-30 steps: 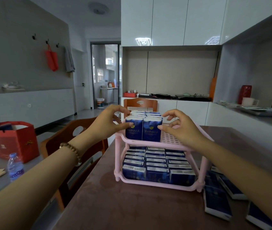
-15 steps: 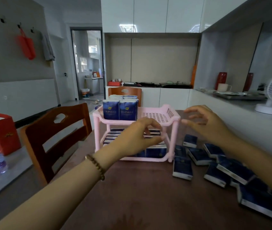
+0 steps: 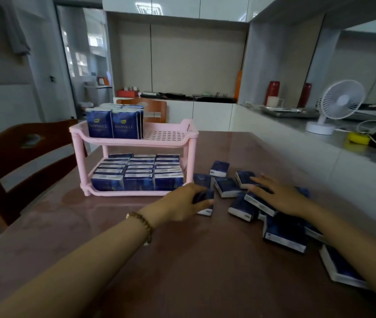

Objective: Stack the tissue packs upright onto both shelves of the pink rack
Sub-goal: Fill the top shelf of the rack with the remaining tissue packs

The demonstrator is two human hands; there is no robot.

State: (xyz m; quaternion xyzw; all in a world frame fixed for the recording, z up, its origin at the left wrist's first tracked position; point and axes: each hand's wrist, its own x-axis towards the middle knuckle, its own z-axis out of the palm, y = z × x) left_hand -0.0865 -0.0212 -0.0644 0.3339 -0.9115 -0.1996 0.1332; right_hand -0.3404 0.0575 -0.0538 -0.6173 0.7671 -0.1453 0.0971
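Both hands have dropped from the rack to the loose pile. The left hand (image 3: 182,204) curls fingers and thumb round one tissue pack (image 3: 201,197) lying on the table (image 3: 182,260) just right of the pink rack (image 3: 134,141), and the right hand (image 3: 281,198) lies flat, fingers spread, on the scattered packs (image 3: 227,187). All are dark blue with white ends. The upright packs (image 3: 113,125) on the left of the top shelf read TWINKLE, and the lower rows (image 3: 138,173) fill their shelf.

We see a glossy brown table (image 3: 205,271) carrying the pink rack (image 3: 192,161) toward its far left side and loose tissue packs (image 3: 284,232) scattered flat just right of that rack.
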